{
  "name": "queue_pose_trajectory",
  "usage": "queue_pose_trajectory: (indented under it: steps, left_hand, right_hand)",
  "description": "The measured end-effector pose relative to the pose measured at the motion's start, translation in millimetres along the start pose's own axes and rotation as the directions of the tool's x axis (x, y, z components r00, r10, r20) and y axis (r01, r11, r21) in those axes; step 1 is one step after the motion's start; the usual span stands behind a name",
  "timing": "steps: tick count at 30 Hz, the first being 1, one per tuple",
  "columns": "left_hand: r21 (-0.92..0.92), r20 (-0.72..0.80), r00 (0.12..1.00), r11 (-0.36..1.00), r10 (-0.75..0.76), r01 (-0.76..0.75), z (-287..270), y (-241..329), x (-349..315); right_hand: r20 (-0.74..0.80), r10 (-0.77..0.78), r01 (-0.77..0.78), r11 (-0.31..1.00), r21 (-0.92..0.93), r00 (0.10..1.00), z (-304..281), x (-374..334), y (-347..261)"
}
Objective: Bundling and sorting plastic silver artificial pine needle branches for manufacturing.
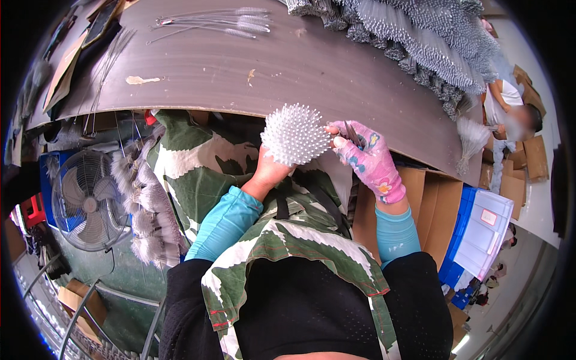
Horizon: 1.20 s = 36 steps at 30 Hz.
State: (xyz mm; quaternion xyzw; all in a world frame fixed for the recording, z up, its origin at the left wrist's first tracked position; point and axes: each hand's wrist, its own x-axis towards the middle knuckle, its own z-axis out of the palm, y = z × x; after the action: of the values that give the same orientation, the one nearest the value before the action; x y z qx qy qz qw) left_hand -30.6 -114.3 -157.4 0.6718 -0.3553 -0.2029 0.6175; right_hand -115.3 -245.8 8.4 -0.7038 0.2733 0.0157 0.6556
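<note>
A round bundle of thin wire brushes (pixel 295 133) is turned end-on toward me, its many pale tips fanned into a dome. My left hand (pixel 273 170), bare with a turquoise sleeve above the wrist, is closed around it from below. On the right, my right hand (pixel 377 165) wears a pink flowered glove with bare fingertips. Its thumb and forefinger come together at the bundle's right edge. A dark, pointed metal tool (pixel 354 137) sticks up between its fingers; whether it is tweezers or scissors I cannot make out.
Loose wire brushes (pixel 246 24) lie on the brown table (pixel 198 78). A large stack of brush bundles (pixel 414 42) fills its far right. Below stand a fan (pixel 90 204), an open carton (pixel 429 210) and a blue-and-white crate (pixel 480 228). Another person (pixel 510 111) is at right.
</note>
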Motion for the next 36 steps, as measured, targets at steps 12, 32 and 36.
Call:
queue_pose_trajectory:
  steps: [12, 32, 36]
  left_hand:
    - [0.050, 0.157, 0.988, 0.999, -0.004, -0.004, -6, -13, -1]
    - [-0.235, 0.036, 0.999, 0.972, 0.034, -0.025, -68, 167, 44]
    - [-0.387, 0.031, 0.990, 0.914, 0.141, -0.118, -66, 161, 69]
  right_hand:
    - [0.026, -0.041, 0.041, 0.999, 0.025, 0.999, -3, 6, 8]
    - [-0.175, -0.709, 0.724, 0.690, 0.032, 0.683, 13, -16, -105]
    - [-0.117, -0.743, 0.698, 0.663, -0.272, 0.659, 7, -6, -118]
